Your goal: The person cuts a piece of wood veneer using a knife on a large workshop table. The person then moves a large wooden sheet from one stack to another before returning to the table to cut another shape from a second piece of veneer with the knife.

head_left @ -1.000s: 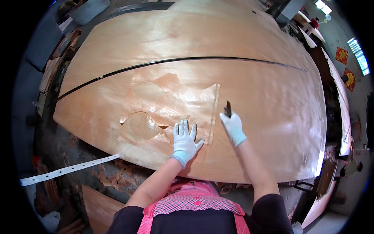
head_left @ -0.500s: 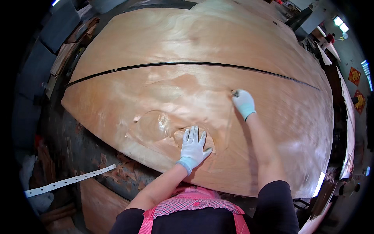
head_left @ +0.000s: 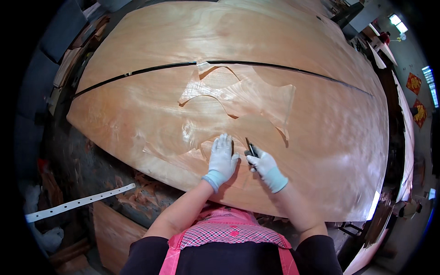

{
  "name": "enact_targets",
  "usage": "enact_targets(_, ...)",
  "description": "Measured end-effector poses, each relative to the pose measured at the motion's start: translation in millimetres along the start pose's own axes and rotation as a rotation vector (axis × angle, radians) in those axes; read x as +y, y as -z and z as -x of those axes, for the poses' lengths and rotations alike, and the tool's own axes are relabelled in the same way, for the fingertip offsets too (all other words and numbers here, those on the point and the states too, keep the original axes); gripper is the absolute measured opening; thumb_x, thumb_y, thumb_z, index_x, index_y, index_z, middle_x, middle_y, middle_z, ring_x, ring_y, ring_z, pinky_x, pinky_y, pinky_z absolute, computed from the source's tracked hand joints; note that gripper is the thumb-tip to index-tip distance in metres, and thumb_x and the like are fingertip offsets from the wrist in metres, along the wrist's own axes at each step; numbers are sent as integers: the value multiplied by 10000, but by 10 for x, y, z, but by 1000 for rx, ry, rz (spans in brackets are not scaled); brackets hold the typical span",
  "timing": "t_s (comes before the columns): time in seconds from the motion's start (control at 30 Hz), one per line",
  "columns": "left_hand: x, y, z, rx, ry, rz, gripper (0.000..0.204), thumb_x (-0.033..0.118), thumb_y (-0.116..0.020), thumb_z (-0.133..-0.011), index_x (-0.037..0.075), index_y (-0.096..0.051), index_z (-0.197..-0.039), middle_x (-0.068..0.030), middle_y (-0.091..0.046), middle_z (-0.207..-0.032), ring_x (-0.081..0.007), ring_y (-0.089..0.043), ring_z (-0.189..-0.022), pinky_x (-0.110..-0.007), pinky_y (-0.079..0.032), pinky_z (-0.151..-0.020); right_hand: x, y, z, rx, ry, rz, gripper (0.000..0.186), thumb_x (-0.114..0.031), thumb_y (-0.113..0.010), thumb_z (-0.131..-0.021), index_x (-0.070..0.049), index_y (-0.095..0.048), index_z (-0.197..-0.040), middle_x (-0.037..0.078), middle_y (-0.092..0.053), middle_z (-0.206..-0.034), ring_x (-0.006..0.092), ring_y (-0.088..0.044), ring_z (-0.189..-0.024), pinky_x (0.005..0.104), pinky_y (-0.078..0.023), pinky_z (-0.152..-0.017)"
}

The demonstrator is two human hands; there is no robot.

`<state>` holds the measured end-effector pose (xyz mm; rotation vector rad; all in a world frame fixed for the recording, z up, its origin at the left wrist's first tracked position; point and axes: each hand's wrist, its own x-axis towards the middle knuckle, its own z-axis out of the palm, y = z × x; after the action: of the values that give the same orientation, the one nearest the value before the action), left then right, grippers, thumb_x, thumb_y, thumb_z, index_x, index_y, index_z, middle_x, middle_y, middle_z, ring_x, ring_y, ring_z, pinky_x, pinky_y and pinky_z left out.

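A wide, thin sheet of tan wood veneer (head_left: 330, 151) spreads in front of me. My left hand (head_left: 222, 158), in a white glove with a pale turquoise cuff, presses flat on the veneer near the front edge, over a paler patch, fingers stretched out. To its right, my gloved right hand (head_left: 263, 167) is closed around a slim dark knife (head_left: 250, 147), whose tip points up and away. Beyond both hands lies a loose, irregular veneer offcut (head_left: 247, 94) with curved cut edges, its corners lifting off the sheet and one end reaching the black strip (head_left: 165, 66).
A white strip with holes (head_left: 82, 202) juts in at the lower left, near veneer scraps (head_left: 151, 195) on a dark surface. A wooden board (head_left: 117, 233) leans below it. Stacked sheets (head_left: 405, 137) stand along the right. A person in red (head_left: 385, 37) is far off at the upper right.
The right hand has come nearer and left, beside my left hand. A loose offcut now lies farther up the sheet. My left hand stays flat, its fingers closer together.
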<state>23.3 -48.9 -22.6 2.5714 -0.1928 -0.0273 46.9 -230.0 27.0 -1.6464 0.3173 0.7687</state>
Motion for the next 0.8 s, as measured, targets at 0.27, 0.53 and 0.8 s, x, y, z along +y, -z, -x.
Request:
enact_targets(0.27,-186,-78,51,183,44,521,658,306,-426,-985,-57,-243,-1502,-259,-285,-1543,-398,-253,-1439,-433,-167,-1202,186,-685,68,232,423,332,580,-120,-540,-874,-10,-439,-1434,212,-466,-1453,298,-417,-1380,352,-316,-1138)
enact_targets(0.53,-180,-38,58,194,25,491,635,268,-441,-980,-54,-256,-1495,-264,-322,-1519,-404,-278,-1425,-437,-198,-1193,155,-355,367,193,451,469,460,-42,-481,-884,18,-525,-1338,231,-590,-1291,354,-557,-1207,400,-429,-1041)
enact_targets(0.8,-213,32,49,216,75,1106,655,154,-574,-919,-31,-299,-1484,-233,-434,-1457,-379,-430,-1339,-408,-307,-1145,356,-458,318,253,762,1193,468,-56,-535,-803,3,-580,-1265,178,-635,-1209,296,-612,-1100,382,-477,-967)
